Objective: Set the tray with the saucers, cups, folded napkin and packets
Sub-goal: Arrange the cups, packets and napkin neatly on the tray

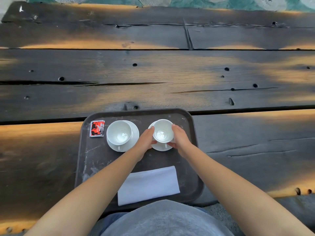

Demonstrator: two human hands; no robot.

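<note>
A dark brown tray (95, 159) lies at the table's near edge. On its far left sits a stack of red and black packets (97, 128). Beside them a white cup (119, 132) stands on a white saucer (134, 133), handle toward me. To the right, a second white cup (162, 131) rests on its saucer (161, 148). My left hand (146, 138) and my right hand (179, 138) clasp this cup from either side. A folded white napkin (149, 184) lies on the tray's near part.
The tray rests on a dark, weathered plank table (170, 74) with cracks and holes. A teal patterned floor (187, 2) shows beyond the far edge. My grey shirt (163, 220) fills the bottom of the view.
</note>
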